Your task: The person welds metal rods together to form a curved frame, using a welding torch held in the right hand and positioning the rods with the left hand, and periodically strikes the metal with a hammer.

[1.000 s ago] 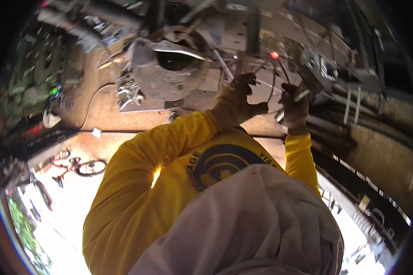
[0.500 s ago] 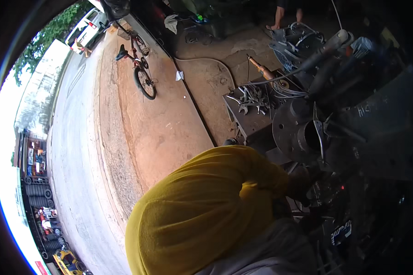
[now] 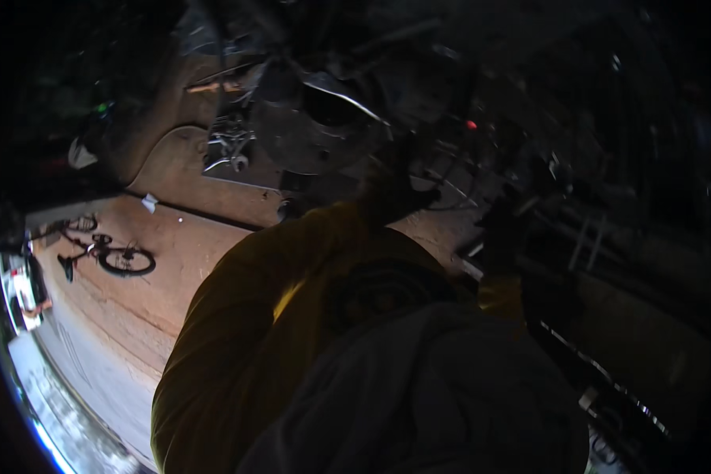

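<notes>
My left hand (image 3: 403, 189), dark and perhaps gloved, reaches out of a yellow sleeve just below a round metal flange (image 3: 280, 138). Its thumb stands away from the fingers, and I see nothing in its grasp. A bright clamp-like tool (image 3: 347, 96) lies across the flange's opening. Farther right, my right hand (image 3: 502, 225) is a dark shape in deep shadow. A short pale bar (image 3: 527, 206) shows beside it; whether the hand grips it I cannot tell, as the fingers are lost in the dark.
Several wrenches (image 3: 233, 150) lie on a metal plate left of the flange. A hose (image 3: 154, 146) curves over the ground. At the far left a bicycle (image 3: 107, 253) stands on reddish ground beside the road. A small red light (image 3: 472, 125) glows beyond my hands.
My view has swung right and turned, so the bicycle, wrenches and flange sit farther left. The picture is darker. Both hands now show near the middle, where before they were mostly hidden in shadow.
</notes>
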Demonstrator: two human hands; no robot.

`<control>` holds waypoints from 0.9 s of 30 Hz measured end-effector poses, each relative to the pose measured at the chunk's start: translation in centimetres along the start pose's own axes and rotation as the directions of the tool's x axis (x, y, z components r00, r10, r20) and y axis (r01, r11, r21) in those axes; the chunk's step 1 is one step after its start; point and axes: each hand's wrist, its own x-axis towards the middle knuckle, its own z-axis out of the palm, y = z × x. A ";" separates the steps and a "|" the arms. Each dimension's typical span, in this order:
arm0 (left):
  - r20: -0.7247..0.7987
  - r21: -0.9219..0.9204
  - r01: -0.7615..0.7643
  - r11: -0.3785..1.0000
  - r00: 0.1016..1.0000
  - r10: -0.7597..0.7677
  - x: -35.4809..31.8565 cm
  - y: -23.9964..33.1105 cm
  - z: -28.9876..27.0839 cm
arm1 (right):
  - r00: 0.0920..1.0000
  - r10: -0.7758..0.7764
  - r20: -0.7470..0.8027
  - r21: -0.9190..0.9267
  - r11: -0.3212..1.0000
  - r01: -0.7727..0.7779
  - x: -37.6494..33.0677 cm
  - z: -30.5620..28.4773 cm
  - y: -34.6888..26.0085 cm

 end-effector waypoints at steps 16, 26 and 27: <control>-0.011 0.070 0.038 0.997 0.999 -0.037 -1.2 0.4 1.9 | 0.984 0.066 -0.165 -0.327 0.938 -0.117 -1.4 4.9 -6.4; -0.197 0.140 -0.091 0.986 0.973 0.117 -1.7 -0.2 3.1 | 0.998 -0.053 -0.015 -0.531 0.846 0.038 -0.1 4.6 -7.5; -0.201 0.138 -0.090 0.986 0.973 0.117 -1.6 0.2 2.9 | 0.999 -0.034 0.009 -0.518 0.855 0.034 -0.1 4.7 -7.8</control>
